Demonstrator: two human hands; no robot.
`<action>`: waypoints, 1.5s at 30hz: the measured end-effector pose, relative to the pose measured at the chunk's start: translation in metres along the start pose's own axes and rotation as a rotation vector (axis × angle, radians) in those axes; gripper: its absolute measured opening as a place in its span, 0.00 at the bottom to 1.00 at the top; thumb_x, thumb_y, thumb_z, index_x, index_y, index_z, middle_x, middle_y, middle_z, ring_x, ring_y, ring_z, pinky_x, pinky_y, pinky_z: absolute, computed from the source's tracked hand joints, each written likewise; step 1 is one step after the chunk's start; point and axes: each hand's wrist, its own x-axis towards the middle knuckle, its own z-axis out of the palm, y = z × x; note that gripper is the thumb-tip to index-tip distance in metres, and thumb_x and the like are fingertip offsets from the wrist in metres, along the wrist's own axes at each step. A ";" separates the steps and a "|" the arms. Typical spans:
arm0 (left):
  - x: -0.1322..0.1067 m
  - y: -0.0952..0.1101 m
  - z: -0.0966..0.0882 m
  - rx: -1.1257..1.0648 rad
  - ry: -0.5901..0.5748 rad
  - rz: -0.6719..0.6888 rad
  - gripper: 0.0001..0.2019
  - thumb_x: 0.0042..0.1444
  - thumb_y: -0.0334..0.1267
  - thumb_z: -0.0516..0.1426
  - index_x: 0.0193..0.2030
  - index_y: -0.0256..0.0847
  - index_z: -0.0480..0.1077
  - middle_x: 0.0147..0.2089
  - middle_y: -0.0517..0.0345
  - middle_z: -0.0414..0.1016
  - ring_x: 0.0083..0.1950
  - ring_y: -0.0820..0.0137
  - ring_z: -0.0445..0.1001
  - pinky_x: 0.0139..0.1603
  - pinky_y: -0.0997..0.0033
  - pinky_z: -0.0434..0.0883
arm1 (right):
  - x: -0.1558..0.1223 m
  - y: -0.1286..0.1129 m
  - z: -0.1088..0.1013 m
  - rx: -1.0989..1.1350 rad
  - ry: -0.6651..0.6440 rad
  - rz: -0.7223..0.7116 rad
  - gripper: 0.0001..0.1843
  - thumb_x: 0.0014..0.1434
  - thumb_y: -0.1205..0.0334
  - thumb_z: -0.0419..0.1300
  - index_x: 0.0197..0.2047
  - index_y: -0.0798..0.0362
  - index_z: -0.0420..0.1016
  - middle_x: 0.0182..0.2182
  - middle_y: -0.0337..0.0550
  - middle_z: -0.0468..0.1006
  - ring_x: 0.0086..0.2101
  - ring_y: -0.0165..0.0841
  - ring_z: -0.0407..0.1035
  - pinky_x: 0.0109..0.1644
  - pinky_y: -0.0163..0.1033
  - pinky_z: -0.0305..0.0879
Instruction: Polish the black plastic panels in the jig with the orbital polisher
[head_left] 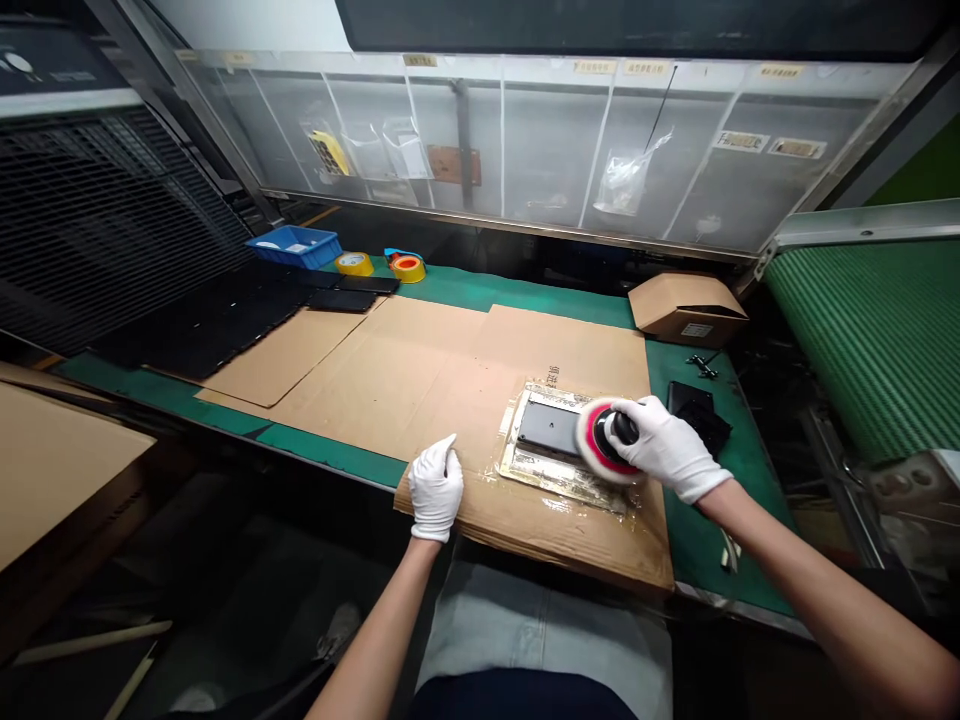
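My right hand (667, 450), in a white glove, grips the black knob of a round polishing pad (598, 458) with a pale rim and a red ring. The pad lies over the right end of a flat black rectangular part (549, 428), hiding that end. Under the part is a taped, shiny plate-like base (559, 478) on layered cardboard (487, 510). My left hand (436, 490), also gloved in white, rests at the cardboard's front left edge with its fingers curled in. I see nothing in it.
Black panels (225, 315) cover the left of the green bench. Behind them are a blue bin (296, 247) and yellow tape rolls (354, 264). A cardboard box (688, 308) and black parts (694, 408) are on the right, beside a green conveyor belt (870, 340).
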 end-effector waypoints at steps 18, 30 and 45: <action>0.001 -0.002 -0.001 0.009 -0.009 0.037 0.16 0.66 0.34 0.50 0.53 0.36 0.76 0.49 0.46 0.81 0.49 0.56 0.80 0.52 0.55 0.75 | 0.053 0.006 -0.012 0.056 -0.110 0.051 0.21 0.59 0.45 0.60 0.50 0.47 0.76 0.39 0.46 0.73 0.30 0.34 0.67 0.35 0.36 0.59; 0.000 -0.003 0.000 0.049 0.025 0.066 0.15 0.67 0.33 0.50 0.52 0.35 0.76 0.48 0.46 0.82 0.48 0.58 0.80 0.51 0.57 0.75 | 0.114 -0.016 -0.002 0.091 -0.175 -0.028 0.19 0.52 0.52 0.63 0.47 0.47 0.76 0.39 0.46 0.79 0.33 0.37 0.72 0.35 0.36 0.62; -0.001 -0.008 0.001 -0.007 0.028 0.086 0.15 0.67 0.34 0.51 0.53 0.36 0.75 0.49 0.43 0.81 0.48 0.55 0.80 0.50 0.49 0.76 | 0.126 -0.046 -0.005 0.118 -0.192 -0.051 0.19 0.53 0.53 0.61 0.48 0.48 0.75 0.41 0.49 0.79 0.35 0.41 0.74 0.33 0.38 0.62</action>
